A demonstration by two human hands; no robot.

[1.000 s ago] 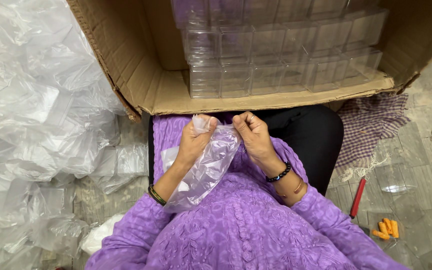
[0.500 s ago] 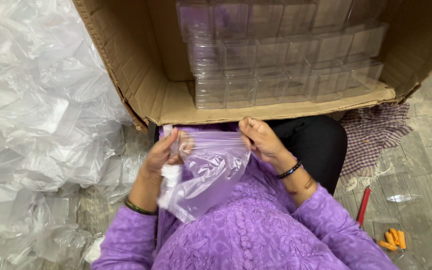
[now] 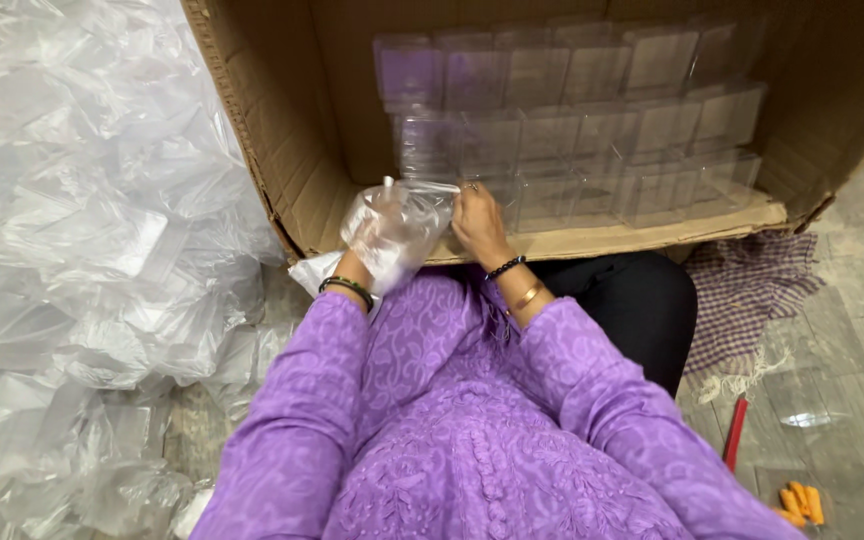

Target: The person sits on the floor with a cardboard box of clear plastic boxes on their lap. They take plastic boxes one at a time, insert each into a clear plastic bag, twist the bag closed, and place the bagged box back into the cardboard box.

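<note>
Big heap of crinkled clear plastic bags [image 3: 82, 250] on the left. Next, the left hand [image 3: 377, 240] is tucked inside a thin see-through plastic bag [image 3: 397, 235], fingers hidden so can't tell their spread. The right hand [image 3: 480, 225] pinches the bag's rim, right at the open brown cardboard box [image 3: 282, 150] of stacked clear plastic containers [image 3: 572, 130].

Garment: purple embroidered tunic [image 3: 472, 440], long sleeves. Dark trousers [image 3: 632, 300]. Left wrist: dark bangle [image 3: 347, 286]. Right wrist: black beaded bracelet [image 3: 504, 267], gold bangle [image 3: 524, 297].
</note>
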